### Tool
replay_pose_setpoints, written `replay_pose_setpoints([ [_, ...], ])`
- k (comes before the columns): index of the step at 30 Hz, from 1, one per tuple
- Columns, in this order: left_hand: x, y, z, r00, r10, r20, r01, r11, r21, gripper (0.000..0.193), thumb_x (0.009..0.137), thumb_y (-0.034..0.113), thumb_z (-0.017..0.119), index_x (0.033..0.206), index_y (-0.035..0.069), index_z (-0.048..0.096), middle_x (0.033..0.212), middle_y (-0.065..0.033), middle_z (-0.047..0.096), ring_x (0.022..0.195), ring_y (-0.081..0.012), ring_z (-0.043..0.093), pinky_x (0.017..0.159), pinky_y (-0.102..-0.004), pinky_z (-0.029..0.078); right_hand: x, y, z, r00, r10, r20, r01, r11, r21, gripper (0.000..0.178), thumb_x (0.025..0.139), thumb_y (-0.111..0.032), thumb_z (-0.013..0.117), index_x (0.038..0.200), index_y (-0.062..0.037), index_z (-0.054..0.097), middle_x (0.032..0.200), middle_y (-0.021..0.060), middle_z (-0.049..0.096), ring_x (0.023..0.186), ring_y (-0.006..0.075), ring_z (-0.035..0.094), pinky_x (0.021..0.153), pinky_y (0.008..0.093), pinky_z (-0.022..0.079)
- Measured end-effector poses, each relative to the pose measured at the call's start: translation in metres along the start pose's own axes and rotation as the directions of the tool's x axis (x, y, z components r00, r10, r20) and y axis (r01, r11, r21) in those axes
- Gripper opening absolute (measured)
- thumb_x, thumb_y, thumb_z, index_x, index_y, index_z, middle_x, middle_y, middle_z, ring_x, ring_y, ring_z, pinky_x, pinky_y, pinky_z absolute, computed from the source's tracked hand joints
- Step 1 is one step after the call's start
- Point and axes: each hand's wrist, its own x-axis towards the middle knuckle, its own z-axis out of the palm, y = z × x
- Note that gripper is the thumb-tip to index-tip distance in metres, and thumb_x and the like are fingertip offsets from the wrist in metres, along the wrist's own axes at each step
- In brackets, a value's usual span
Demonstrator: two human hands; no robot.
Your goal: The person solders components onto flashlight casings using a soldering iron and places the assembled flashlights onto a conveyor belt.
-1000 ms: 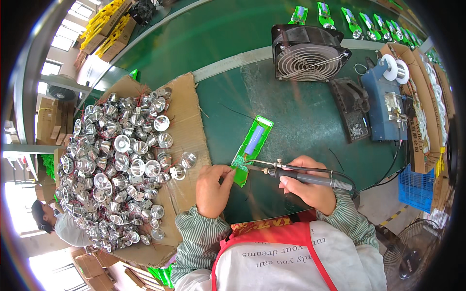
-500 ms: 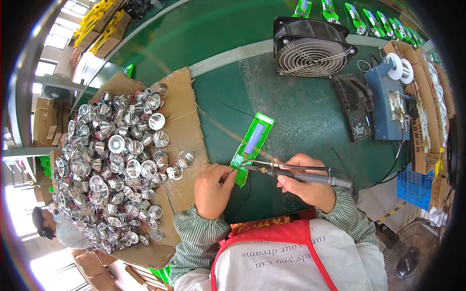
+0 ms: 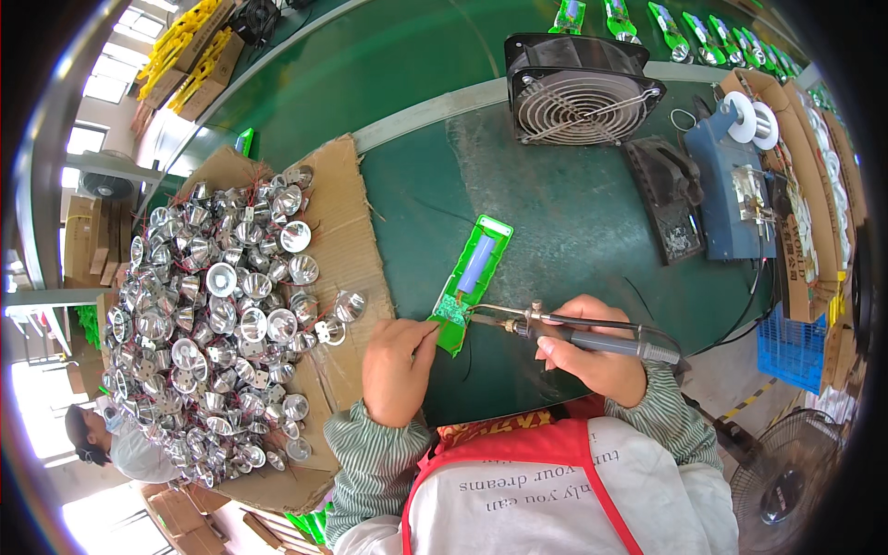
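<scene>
At left, reflector cups (image 3: 222, 279) heap on cardboard (image 3: 356, 208). Mid-bench, the left hand (image 3: 396, 370) has its fingers pinched narrow beside the near end of a green case (image 3: 451, 341); I can't tell on what. Battery (image 3: 475, 264) and circuit board (image 3: 451, 310) sit inside already, cup seemingly still missing. The right hand (image 3: 592, 361) grips a soldering iron (image 3: 606, 342). Far right, other cases (image 3: 670, 30) have cups.
</scene>
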Motion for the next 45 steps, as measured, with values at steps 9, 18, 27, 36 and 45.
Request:
replay_pose_setpoints([
  [9,0.004,0.003,0.007,0.989,-0.027,-0.142,0.029,1.0,0.01,0.006,0.075,0.006,0.062,0.079,0.002,0.061,0.075,-0.0109,0.059,0.071,-0.028,0.053,0.065,-0.0368,0.042,0.006,0.002,0.005,0.999,0.047,0.019,-0.047,0.999,0.002,0.013,0.081,-0.001,0.061,0.089,0.0033,0.052,0.075,0.0111,0.063,0.065,0.0122,0.062,0.056,0.0239,0.051],
  [18,0.01,0.002,0.014,0.997,-0.015,-0.073,0.018,0.999,0.039,0.004,0.076,0.006,0.062,0.076,0.003,0.058,0.071,-0.0103,0.055,0.07,-0.029,0.052,0.063,-0.0385,0.04,0.014,0.005,0.009,0.999,0.021,0.046,-0.019,0.999,-0.041,0.014,0.08,-0.002,0.061,0.09,0.003,0.052,0.076,0.0107,0.063,0.066,0.0119,0.062,0.057,0.0233,0.05],
  [27,0.013,0.001,0.012,0.996,-0.088,-0.005,0.088,0.996,-0.024,0.007,0.076,0.007,0.061,0.073,0.002,0.056,0.07,-0.0114,0.055,0.069,-0.03,0.053,0.061,-0.0394,0.041,0.02,0.011,0.011,0.999,-0.001,0.054,0.005,0.998,-0.065,0.014,0.079,-0.001,0.062,0.089,0.0028,0.053,0.075,0.0102,0.064,0.066,0.0118,0.062,0.056,0.0245,0.049],
  [36,0.02,-0.002,0.006,0.996,-0.054,0.066,0.053,0.998,0.018,0.009,0.076,0.008,0.061,0.073,0.002,0.057,0.069,-0.0122,0.055,0.067,-0.0299,0.054,0.059,-0.0397,0.042,0.016,0.006,0.007,0.996,-0.072,0.059,0.077,0.993,-0.085,0.015,0.078,-0.001,0.062,0.089,0.003,0.052,0.075,0.0108,0.064,0.064,0.0123,0.062,0.056,0.0248,0.05],
  [45,0.019,0.001,0.006,0.988,-0.125,0.086,0.123,0.992,0.031,0.011,0.076,0.01,0.062,0.073,0.001,0.059,0.067,-0.0124,0.056,0.064,-0.0266,0.056,0.059,-0.0354,0.042,0.004,-0.004,-0.009,1.0,-0.03,0.01,0.031,0.995,-0.094,0.012,0.081,0.0,0.059,0.088,0.0041,0.051,0.074,0.0126,0.063,0.064,0.0123,0.062,0.056,0.0237,0.05],
])
